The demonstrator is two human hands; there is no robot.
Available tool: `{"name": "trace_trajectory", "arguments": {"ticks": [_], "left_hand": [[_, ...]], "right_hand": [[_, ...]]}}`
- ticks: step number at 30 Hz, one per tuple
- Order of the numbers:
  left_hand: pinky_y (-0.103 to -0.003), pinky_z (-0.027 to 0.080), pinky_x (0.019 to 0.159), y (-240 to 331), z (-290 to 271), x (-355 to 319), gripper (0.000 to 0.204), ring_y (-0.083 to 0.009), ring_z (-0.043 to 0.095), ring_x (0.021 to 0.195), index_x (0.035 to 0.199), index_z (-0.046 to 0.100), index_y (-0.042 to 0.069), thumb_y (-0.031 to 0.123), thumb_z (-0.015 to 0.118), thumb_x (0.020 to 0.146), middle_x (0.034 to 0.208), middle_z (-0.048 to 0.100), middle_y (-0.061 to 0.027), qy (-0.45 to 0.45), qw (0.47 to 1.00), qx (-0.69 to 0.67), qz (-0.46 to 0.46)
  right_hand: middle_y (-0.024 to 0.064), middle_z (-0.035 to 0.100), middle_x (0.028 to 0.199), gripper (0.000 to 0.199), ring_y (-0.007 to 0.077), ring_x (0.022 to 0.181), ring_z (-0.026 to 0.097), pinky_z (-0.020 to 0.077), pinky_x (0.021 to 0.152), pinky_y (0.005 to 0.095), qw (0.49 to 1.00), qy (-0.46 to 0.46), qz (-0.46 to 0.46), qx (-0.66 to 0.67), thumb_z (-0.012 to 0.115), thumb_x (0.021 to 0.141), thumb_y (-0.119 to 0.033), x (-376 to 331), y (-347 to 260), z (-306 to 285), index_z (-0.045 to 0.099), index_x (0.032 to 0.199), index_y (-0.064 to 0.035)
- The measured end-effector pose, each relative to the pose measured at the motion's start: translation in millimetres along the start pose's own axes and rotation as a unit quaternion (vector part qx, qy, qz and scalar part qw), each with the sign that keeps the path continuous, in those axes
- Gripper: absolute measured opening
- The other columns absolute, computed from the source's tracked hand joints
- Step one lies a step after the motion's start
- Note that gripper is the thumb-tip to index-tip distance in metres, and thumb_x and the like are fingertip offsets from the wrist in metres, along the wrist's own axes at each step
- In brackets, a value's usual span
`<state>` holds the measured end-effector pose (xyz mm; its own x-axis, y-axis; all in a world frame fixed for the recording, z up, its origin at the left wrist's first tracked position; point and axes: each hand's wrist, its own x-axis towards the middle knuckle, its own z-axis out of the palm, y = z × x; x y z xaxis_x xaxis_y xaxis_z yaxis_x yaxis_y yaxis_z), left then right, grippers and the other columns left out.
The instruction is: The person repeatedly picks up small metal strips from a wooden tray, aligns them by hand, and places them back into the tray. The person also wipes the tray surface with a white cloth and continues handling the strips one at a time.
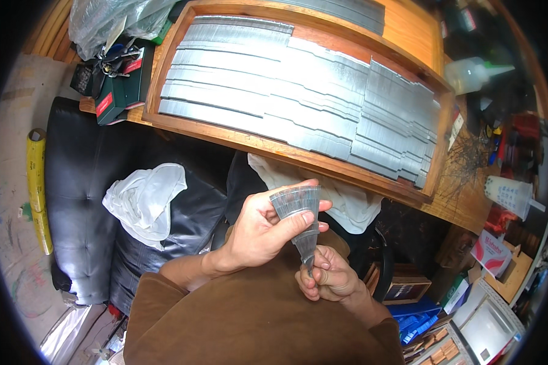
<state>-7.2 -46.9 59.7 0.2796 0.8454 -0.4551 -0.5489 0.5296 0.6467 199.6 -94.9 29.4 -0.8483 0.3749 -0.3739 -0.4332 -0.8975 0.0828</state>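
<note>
A bundle of thin grey metal strips (298,199), spread like a fan at its upper end, is in front of my chest. My left hand (259,228) is closed around the wide part, the thumb lying across the strips and the fingers behind them. Below it, my right hand (329,275) pinches the narrow lower end, where the strips converge. Beyond both hands, a long wooden tray (249,145) rests on the table, filled with overlapping rows of similar thin grey metal strips (225,79).
Left of me, a black padded sofa (79,182) carries a crumpled white cloth (146,201). A yellow roll (36,188) stands farther left. Dark boxes (128,85) with keys sit by the tray's left end. A squeeze bottle (469,74) and plastic cup (506,196) are on the right.
</note>
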Motion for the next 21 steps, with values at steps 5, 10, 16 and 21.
{"name": "trace_trajectory", "arguments": {"ticks": [5, 10, 16, 21], "left_hand": [[-0.040, 0.058, 0.093, 15.2, 9.9, -12.2, 0.050, -0.0292, 0.070, 0.106, 0.145, 0.043, -0.007, 0.002, 0.058, 0.099, 0.126, 0.066, -0.0242, -0.001, 0.999, 0.040, 0.005], [-0.040, 0.058, 0.094, 53.2, 21.6, -5.5, 0.050, -0.0282, 0.070, 0.106, 0.146, 0.042, -0.007, 0.000, 0.057, 0.098, 0.126, 0.066, -0.0241, -0.033, 0.997, 0.059, 0.037], [-0.035, 0.057, 0.091, 73.5, 13.8, 18.3, 0.052, -0.0230, 0.070, 0.103, 0.148, 0.040, -0.006, 0.001, 0.057, 0.099, 0.128, 0.066, -0.0202, -0.051, 0.997, 0.035, 0.053], [-0.040, 0.058, 0.092, 75.9, 7.8, 29.1, 0.054, -0.0302, 0.070, 0.105, 0.148, 0.037, -0.008, 0.003, 0.056, 0.099, 0.128, 0.064, -0.0254, -0.044, 0.996, 0.038, 0.067]], "right_hand": [[0.0142, 0.069, 0.084, 0.037, 0.0226, 0.068, 0.063, 0.0500, 0.051, 0.0300, 0.999, -0.011, -0.003, -0.039, 0.072, 0.094, -0.010, -1.0, -1.9, 9.0, 0.039, 0.078, -0.0174], [0.0161, 0.069, 0.085, 0.036, 0.0222, 0.068, 0.068, 0.0556, 0.053, 0.0306, 0.994, -0.053, -0.037, -0.087, 0.070, 0.095, -0.007, 9.3, -19.1, 38.4, 0.040, 0.077, -0.0163], [0.0151, 0.068, 0.081, 0.039, 0.0219, 0.060, 0.059, 0.0463, 0.045, 0.0296, 0.991, -0.052, -0.083, -0.087, 0.072, 0.093, -0.010, 33.1, -37.7, 49.3, 0.038, 0.076, -0.0178], [0.0144, 0.068, 0.084, 0.034, 0.0201, 0.065, 0.059, 0.0465, 0.048, 0.0287, 0.994, -0.060, -0.065, -0.066, 0.069, 0.095, -0.010, 44.5, -45.0, 48.1, 0.041, 0.078, -0.0184]]}}
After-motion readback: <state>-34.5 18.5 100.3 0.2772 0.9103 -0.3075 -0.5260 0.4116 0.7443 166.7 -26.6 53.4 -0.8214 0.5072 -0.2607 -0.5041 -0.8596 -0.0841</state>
